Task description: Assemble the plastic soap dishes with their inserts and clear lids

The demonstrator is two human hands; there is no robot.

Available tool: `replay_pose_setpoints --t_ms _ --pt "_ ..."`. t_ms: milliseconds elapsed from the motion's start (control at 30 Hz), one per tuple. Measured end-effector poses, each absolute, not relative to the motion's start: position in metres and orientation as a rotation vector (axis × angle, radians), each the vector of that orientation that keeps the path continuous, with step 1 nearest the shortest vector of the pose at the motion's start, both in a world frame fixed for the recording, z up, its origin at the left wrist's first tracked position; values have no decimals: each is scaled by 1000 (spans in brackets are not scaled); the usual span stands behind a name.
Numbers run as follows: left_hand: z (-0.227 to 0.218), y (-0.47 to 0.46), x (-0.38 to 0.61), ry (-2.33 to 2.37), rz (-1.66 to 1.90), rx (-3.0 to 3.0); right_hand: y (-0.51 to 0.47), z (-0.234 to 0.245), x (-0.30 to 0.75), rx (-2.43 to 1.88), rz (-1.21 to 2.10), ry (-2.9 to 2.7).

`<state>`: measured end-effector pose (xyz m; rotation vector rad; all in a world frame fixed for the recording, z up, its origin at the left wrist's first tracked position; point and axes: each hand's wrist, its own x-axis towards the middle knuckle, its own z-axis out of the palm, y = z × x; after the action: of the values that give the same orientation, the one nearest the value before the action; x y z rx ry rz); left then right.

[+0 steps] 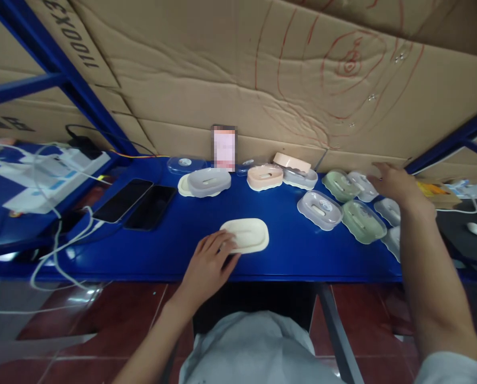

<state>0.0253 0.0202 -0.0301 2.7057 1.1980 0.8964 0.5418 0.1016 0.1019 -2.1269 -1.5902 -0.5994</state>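
Bkgd: cardbd wall (174, 69), creased, red rings (349, 63) drawn upper R. Blue frame (76, 96) L & R. Blue bench (190, 224), glossy. Flr (118, 320): dk red tiles, pale joints.

The left grip (212, 260) covers the left end of the cream dish (251, 233). The right forearm (426, 261) hides the right ends of two grey dishes (386, 212); the right grip (394, 184) is too blurred to tell whether it touches the lidded dish (362, 188) beside it. The screen (224, 148) is pixelated, the lid label (184, 162) too small to read. Cardboard (182, 69) runs off the top edge, the shirt (258, 349) off the bottom.
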Motion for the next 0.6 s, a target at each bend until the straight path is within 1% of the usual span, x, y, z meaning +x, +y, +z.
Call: replay_pose_setpoints --t_ms 100,133,200,267,367,433,533,600 --pt "-33 23 18 1236 945 2648 92 86 470 -1897 -348 -2039" --pt "-33 23 18 1229 938 2642 91 77 438 -1753 -268 -2186" --pt "-32 22 19 1201 911 2644 94 57 370 -1291 -73 -2485" --pt "-30 20 20 1164 896 2641 107 38 305 -1070 -63 -2592" --pt "-29 16 19 1129 896 2633 137 19 231 -967 -139 -2658" --pt "-29 14 18 1126 902 2639 159 15 201 -1030 -159 -2637" --pt "-31 12 17 1133 919 2644 179 16 181 -1151 -127 -2623" --pt "-32 11 16 1132 934 2642 178 18 183 -1146 -118 -2650"
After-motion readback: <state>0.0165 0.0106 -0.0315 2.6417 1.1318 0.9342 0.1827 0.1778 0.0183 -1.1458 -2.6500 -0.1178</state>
